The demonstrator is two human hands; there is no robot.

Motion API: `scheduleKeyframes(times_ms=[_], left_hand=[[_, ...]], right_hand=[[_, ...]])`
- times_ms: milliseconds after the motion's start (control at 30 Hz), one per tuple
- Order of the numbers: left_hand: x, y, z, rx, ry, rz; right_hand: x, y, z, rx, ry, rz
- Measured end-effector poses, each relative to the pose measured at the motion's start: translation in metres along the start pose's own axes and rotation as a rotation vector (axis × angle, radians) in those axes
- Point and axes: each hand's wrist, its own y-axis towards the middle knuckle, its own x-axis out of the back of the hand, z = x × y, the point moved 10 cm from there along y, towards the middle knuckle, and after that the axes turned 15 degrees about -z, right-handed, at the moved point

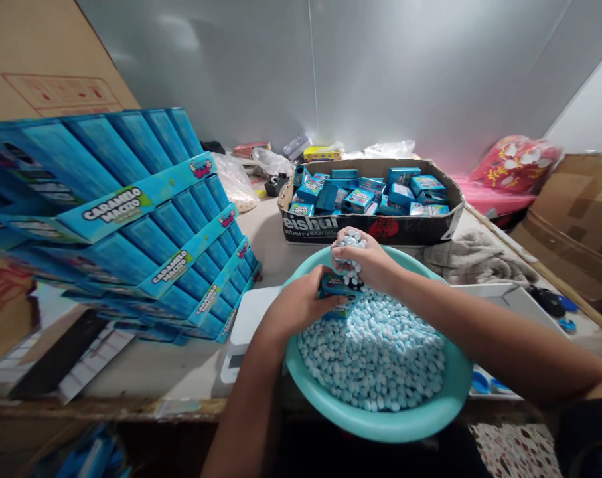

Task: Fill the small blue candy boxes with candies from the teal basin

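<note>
My left hand (313, 299) grips a small blue candy box (341, 307) over the left side of a turquoise basin (380, 425). The basin holds a heap of pale blue and white candies (380, 358). Right above the box, my right hand (365, 255) is closed around a handful of the same candies (351, 240). Some candies are at the box's top, below the fingers. The box's opening is partly hidden by my right hand.
Stacked display trays of blue boxes (146, 219) rise at the left. Behind the basin stands a cardboard tray (370, 229) full of small blue boxes. A white scale (253, 318) sits left of the basin, a grey cloth (480, 259) to its right. Cartons (574, 219) flank the table.
</note>
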Motion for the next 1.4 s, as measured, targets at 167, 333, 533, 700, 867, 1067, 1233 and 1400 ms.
scheduleKeyframes(times_ms=[167, 333, 533, 700, 867, 1067, 1233, 1400], left_hand=[[-0.011, -0.003, -0.001, -0.058, 0.144, 0.140], [-0.006, -0.001, 0.000, -0.070, 0.085, 0.073], [0.001, 0.003, -0.001, -0.041, 0.009, -0.002], [0.009, 0.005, 0.005, 0.014, -0.012, -0.081], [0.013, 0.008, 0.011, 0.043, -0.098, -0.135], [0.012, 0.008, 0.010, 0.041, -0.095, -0.113], [0.012, 0.007, 0.008, 0.016, -0.071, -0.081], [0.012, 0.008, 0.009, 0.032, -0.025, -0.067]], right_hand=[[0.002, -0.001, 0.001, -0.009, -0.049, 0.003], [0.006, 0.001, 0.001, -0.013, -0.041, -0.013], [0.010, 0.005, 0.006, 0.069, -0.070, -0.043], [0.008, 0.004, 0.009, 0.101, -0.117, -0.032], [0.002, 0.002, 0.009, 0.116, -0.200, 0.025], [0.006, 0.003, 0.010, 0.126, -0.183, 0.009], [0.004, 0.003, 0.013, 0.153, -0.111, 0.048], [-0.002, 0.000, 0.019, 0.228, -0.140, 0.100]])
